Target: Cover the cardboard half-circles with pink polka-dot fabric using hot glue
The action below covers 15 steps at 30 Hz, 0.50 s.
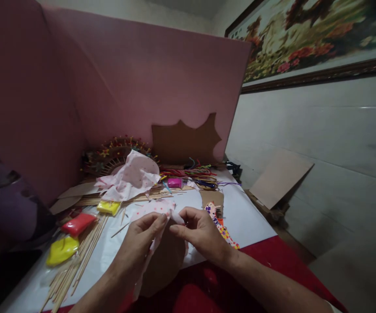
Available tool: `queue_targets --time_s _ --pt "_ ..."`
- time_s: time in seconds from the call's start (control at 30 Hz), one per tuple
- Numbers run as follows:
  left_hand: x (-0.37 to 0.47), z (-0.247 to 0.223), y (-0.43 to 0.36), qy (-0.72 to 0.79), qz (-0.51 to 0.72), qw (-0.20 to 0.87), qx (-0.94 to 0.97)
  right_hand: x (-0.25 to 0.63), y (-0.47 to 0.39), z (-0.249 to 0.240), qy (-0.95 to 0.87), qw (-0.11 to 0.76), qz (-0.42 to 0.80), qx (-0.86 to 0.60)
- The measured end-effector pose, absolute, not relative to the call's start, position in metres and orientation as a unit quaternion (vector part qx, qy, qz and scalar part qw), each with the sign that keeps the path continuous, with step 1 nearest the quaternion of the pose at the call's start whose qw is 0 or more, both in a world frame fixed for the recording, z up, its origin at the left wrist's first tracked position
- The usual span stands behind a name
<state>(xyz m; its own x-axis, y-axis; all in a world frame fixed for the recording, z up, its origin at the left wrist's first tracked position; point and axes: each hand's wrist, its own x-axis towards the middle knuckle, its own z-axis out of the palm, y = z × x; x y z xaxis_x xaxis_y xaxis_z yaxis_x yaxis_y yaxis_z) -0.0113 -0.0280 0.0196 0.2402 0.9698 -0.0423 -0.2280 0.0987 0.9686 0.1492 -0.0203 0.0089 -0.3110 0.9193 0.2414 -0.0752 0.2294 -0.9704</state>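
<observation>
In the head view, my left hand [147, 230] pinches the edge of a white cloth with pink dots [145, 208]. Just to its right, my right hand [196, 228] has thumb and fingers closed on a raised strip of the same cloth. Below and between the hands is a brown cardboard piece [165, 261], with cloth along its left and right edges. Its lower end is near the red table cover. A flower-patterned cloth strip [225, 232] lies right of my right hand, partly behind it.
Thin wooden sticks [88, 248], yellow [62, 251] and red [78, 224] clay packets lie left. Behind are crumpled dotted cloth [132, 174], scissors [207, 183], coloured cords [191, 170] and a jagged cardboard sheet [184, 143] against the pink panel [149, 78].
</observation>
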Motion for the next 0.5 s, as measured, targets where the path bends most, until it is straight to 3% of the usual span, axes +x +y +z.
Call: queue_targets --time_s 0.5 --pt "-0.021 0.023 -0.030 0.430 0.512 0.585 0.459 0.144 -0.022 0.012 -0.544 0.517 0.574 -0.328"
